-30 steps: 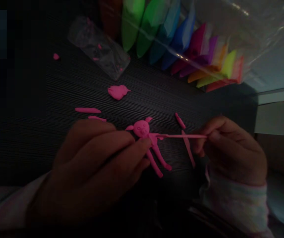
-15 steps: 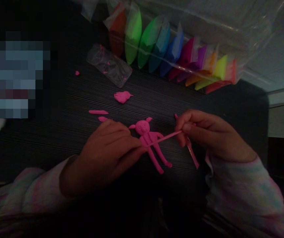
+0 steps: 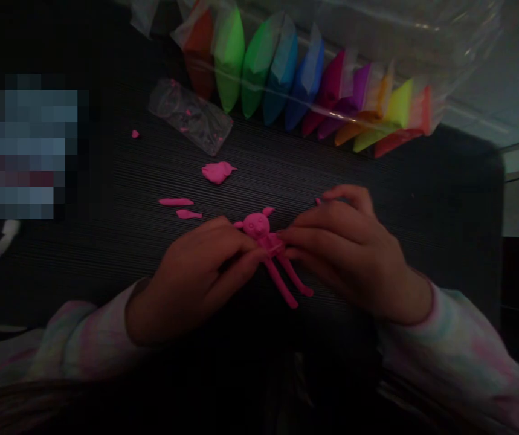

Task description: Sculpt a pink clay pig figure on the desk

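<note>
A pink clay pig figure [image 3: 256, 225] lies on its back on the dark table, its two legs stretched toward me. Across its waist runs a thin pink clay strip [image 3: 275, 248]. At the figure's left side my left hand [image 3: 205, 272] is closed, thumb and forefinger pinching that end of the strip. My right hand [image 3: 354, 254] is closed at the opposite side, fingertips pressed to the strip's other end against the body. Both hands cover the figure's arms. A small pink clay bit [image 3: 318, 201] shows just beyond my right fingers.
Left of the figure lie a pink clay roll [image 3: 176, 202], a flattened pink piece [image 3: 189, 214] and a pink lump [image 3: 219, 172]. Farther back are a clear wrapper [image 3: 191, 118], a pink crumb [image 3: 135, 134] and a clear bag [image 3: 377, 30] with several coloured clay packs [image 3: 254, 72].
My right hand has moved left to the figure's body. The strip, stretched out between both hands before, now lies over the waist. A pink strip hanging below my right hand is out of sight.
</note>
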`<move>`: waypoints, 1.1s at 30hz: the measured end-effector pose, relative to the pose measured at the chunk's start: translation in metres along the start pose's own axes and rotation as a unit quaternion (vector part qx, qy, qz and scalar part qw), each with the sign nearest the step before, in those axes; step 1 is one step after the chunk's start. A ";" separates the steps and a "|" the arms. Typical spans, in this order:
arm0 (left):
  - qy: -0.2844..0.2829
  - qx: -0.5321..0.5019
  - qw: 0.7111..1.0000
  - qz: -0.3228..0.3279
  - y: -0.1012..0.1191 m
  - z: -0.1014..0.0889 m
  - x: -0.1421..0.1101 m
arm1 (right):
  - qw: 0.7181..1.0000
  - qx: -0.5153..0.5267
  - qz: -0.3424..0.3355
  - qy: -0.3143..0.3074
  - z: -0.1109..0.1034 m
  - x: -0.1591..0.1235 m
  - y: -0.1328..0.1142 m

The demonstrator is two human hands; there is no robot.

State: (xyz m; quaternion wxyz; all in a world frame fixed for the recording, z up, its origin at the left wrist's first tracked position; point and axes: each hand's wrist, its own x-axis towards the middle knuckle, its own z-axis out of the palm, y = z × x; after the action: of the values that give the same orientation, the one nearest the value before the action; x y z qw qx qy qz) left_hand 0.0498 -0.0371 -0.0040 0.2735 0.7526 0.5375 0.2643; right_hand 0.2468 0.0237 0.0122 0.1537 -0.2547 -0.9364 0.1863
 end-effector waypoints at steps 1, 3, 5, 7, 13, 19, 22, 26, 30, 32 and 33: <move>-0.001 -0.002 1.000 0.003 0.001 0.000 0.000 | 0.999 0.029 -0.006 -0.010 0.004 0.002 0.003; 0.006 0.003 1.000 0.007 0.001 0.001 0.001 | 0.998 0.057 -0.012 -0.021 0.008 0.005 0.008; 0.023 0.027 0.999 0.020 0.001 0.001 -0.001 | 0.998 0.065 0.009 -0.024 0.010 0.007 0.012; 0.037 0.064 0.996 0.053 -0.001 0.003 -0.004 | 0.997 0.063 0.045 -0.018 0.010 0.007 0.017; 0.039 0.140 0.980 0.137 -0.009 0.010 -0.019 | 0.997 0.042 0.062 -0.021 0.011 0.007 0.028; 0.049 0.137 0.978 0.146 -0.010 0.012 -0.017 | 0.996 0.048 0.074 -0.027 0.016 0.006 0.033; 0.044 0.135 0.980 0.140 -0.011 0.012 -0.016 | 0.996 0.043 0.069 -0.019 0.017 0.004 0.035; 0.038 0.138 0.980 0.140 -0.012 0.013 -0.016 | 0.997 0.043 0.070 0.003 0.019 0.003 0.035; 0.034 0.142 0.979 0.141 -0.012 0.013 -0.015 | 0.996 0.051 0.076 -0.002 0.020 0.003 0.035; 0.031 0.143 0.980 0.138 -0.011 0.013 -0.014 | 0.996 0.055 0.076 -0.009 0.021 0.003 0.035; 0.031 0.142 0.979 0.140 -0.011 0.013 -0.014 | 0.995 0.056 0.076 -0.012 0.021 0.003 0.035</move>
State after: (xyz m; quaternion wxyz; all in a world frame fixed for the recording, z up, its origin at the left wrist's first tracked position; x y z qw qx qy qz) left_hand 0.0472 -0.0491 -0.0225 0.1070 0.8428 0.4676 0.2442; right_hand 0.2509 0.0475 -0.0204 0.1418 -0.3135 -0.9042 0.2529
